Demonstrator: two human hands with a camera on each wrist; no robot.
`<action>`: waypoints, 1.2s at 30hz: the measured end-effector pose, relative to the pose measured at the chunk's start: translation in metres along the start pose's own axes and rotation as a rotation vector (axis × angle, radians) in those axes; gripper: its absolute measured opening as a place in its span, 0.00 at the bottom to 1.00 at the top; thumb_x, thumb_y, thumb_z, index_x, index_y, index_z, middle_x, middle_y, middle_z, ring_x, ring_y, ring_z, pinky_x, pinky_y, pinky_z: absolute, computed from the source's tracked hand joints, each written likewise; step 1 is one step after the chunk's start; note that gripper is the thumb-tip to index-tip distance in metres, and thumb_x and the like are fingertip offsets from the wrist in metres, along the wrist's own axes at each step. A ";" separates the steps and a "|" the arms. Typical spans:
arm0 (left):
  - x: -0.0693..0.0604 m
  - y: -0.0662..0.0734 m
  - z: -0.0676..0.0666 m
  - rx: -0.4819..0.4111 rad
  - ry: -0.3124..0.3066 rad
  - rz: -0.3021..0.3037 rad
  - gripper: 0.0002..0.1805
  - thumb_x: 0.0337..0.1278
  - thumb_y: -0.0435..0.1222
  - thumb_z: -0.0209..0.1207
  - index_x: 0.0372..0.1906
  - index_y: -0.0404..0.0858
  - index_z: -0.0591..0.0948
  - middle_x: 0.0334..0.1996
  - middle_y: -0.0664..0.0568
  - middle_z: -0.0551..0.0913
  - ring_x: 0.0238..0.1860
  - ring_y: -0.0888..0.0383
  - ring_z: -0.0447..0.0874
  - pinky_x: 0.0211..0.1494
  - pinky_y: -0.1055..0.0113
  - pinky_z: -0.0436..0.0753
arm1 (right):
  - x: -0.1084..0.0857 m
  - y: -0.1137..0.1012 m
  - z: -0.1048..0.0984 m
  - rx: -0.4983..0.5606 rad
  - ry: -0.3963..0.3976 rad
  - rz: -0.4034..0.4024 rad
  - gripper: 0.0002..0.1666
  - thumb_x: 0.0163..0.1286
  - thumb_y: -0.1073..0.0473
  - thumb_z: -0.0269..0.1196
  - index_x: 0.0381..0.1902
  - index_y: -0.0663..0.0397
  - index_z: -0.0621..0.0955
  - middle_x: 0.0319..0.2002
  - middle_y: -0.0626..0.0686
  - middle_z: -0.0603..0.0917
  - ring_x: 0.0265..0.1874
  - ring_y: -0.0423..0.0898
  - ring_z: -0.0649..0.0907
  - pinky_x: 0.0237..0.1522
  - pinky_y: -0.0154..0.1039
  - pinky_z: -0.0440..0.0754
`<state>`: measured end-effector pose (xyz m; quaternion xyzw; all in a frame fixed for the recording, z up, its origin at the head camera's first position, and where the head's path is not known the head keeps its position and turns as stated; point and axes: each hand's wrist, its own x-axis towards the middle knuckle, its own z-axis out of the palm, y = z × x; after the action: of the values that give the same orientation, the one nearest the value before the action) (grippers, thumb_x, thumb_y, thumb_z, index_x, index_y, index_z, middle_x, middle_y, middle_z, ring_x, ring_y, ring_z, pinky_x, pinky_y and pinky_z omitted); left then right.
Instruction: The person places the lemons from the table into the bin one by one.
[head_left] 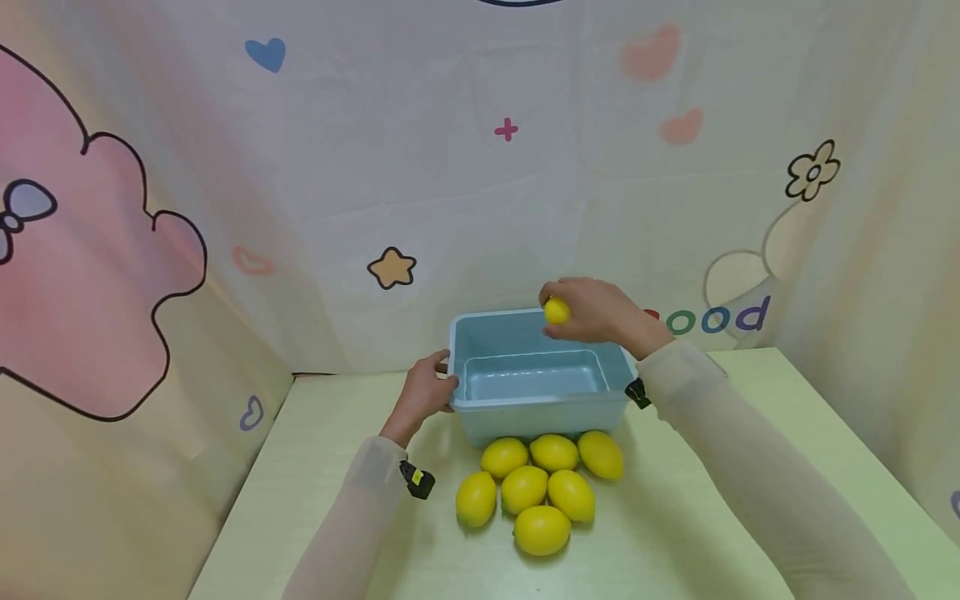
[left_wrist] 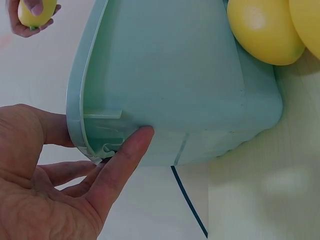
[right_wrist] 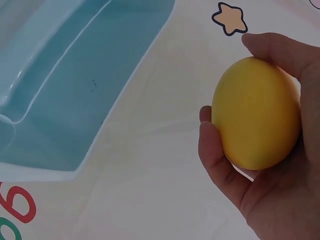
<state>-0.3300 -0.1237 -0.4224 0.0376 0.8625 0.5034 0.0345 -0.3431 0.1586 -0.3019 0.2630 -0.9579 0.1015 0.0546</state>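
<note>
A light blue plastic bin (head_left: pixel 536 408) stands on the table, the bare floor inside it visible in the head view. My left hand (head_left: pixel 426 387) grips its left end; the left wrist view shows the thumb against the outer wall (left_wrist: pixel 175 75) and other fingers at the rim. Above the bin's back right part, my right hand (head_left: pixel 596 310) holds a yellow lemon (head_left: pixel 557 311). In the right wrist view, fingers curl round that lemon (right_wrist: pixel 256 114). Several more lemons (head_left: pixel 525 489) lie grouped on the table just in front of the bin.
The pale table (head_left: pixel 300 517) extends to both sides of the bin. A printed curtain (head_left: pixel 450 183) hangs close behind the bin, and more curtain hangs at left and right. Small black devices (head_left: pixel 417 480) are strapped to the wrists.
</note>
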 end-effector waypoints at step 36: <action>0.001 -0.001 -0.002 0.033 -0.016 0.023 0.33 0.64 0.31 0.53 0.74 0.37 0.62 0.60 0.32 0.76 0.47 0.39 0.86 0.32 0.56 0.89 | 0.043 0.015 0.038 0.184 -0.409 0.235 0.26 0.62 0.47 0.66 0.56 0.49 0.78 0.54 0.56 0.78 0.49 0.53 0.77 0.39 0.43 0.87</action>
<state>-0.3317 -0.1257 -0.4223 0.0522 0.8699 0.4893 0.0348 -0.3901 0.1417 -0.3347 0.1687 -0.9598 0.1385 -0.1765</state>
